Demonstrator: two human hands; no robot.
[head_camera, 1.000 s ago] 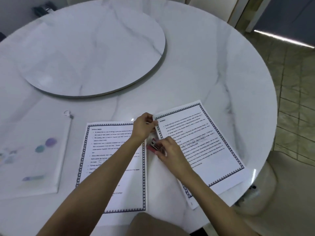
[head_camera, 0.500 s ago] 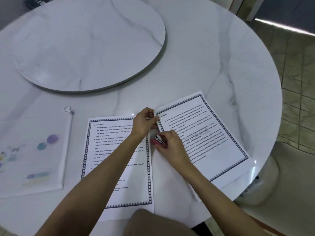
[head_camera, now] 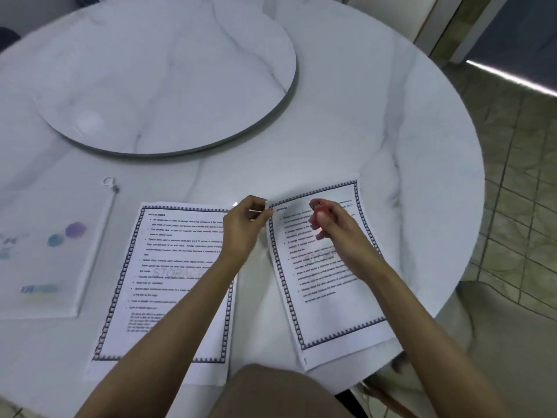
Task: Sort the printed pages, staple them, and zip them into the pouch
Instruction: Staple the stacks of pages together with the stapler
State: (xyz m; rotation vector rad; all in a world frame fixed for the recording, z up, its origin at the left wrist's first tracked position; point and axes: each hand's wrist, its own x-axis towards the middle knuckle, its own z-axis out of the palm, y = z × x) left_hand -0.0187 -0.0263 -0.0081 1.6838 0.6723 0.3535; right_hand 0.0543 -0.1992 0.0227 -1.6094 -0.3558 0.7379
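Stapling step, I'd say: left hand (head_camera: 244, 227) pinches the top-left corner of the right page set (head_camera: 331, 297), right hand (head_camera: 340, 236) grips the one red stapler (head_camera: 318, 217) over it, next move needs its mouth on that corner; two sets counting the left page set (head_camera: 168, 267), one pouch (head_camera: 45, 251) far left on the worktop (head_camera: 361, 131).

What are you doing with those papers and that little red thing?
A person is stapling printed pages at a white marble table. The left hand pinches the top corner of the right set of pages, and the right hand holds a small red stapler over that sheet. The left set of pages lies flat beside it, untouched. The pouch lies flat at the far left, not yet in use.
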